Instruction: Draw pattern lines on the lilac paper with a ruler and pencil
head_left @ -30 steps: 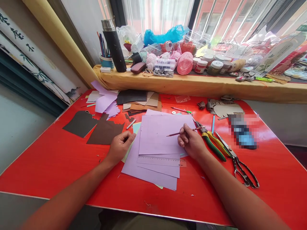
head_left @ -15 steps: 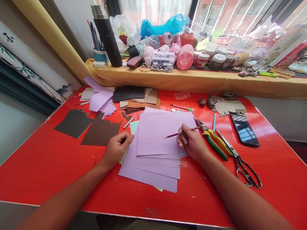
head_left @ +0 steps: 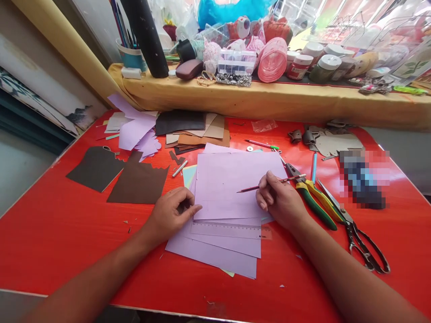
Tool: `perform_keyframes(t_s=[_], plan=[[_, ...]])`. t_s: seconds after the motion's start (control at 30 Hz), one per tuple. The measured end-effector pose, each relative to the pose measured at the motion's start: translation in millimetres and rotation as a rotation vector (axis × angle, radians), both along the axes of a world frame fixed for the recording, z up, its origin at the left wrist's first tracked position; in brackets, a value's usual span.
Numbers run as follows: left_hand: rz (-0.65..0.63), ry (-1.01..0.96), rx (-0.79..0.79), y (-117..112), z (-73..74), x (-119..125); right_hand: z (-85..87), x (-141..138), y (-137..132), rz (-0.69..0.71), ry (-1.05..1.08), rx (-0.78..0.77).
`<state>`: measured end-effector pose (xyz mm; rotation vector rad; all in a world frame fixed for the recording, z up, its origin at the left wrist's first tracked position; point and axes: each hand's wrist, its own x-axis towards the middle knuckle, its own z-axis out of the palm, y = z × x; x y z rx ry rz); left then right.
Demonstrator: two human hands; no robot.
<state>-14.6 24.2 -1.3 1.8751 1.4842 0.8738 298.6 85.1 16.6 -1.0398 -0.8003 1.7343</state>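
My right hand (head_left: 281,197) is closed around a dark red pencil (head_left: 257,187). The pencil lies at a slant, its tip over a lilac paper sheet (head_left: 218,179). By the sheet's left edge is my left hand (head_left: 173,208), fingers curled and thumb apart from them, with a gap between. Its thumb tip meets the sheet's edge, and nothing shows in its grasp. Below the top sheet, a clear ruler (head_left: 229,229) rests across more lilac sheets (head_left: 215,258). Faint marks show on the top sheet.
Right of my right hand lie pliers (head_left: 314,202), scissors (head_left: 353,231) and a pixelated dark object (head_left: 362,179). Brown leather (head_left: 138,184) and black leather (head_left: 96,168) lie left. Leather scraps (head_left: 202,139) are at the back, below a cluttered sill (head_left: 235,98).
The view has tipped down and closer. My left hand has shifted to the sheet's edge, its thumb now apart from its fingers. My right hand still holds the pencil above the sheet.
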Motion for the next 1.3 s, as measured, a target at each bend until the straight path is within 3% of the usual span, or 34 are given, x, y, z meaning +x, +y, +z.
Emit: perform_keyframes(t_s=[0.33,0.57,0.8,0.97,1.1,1.3], plan=[[-0.146,0.173,0.091,-3,-7.2,-3,1.6,1,-1,0.024,-0.056,0.013],[-0.218,0.233,0.186,-10,2.0,-8,3.3,-1,-3,0.014,-0.07,0.014],[-0.413,0.394,0.345,-26,4.1,2,4.0,-1,-2,0.007,-0.091,0.003],[-0.379,0.343,0.182,-36,-3.8,6,5.4,-3,-3,0.001,-0.105,-0.005],[-0.346,0.306,0.14,-43,-6.7,7,5.5,-4,-3,-0.002,-0.116,0.004],[-0.392,0.189,0.116,-33,11.5,4,3.7,-2,-4,0.003,-0.135,0.025]])
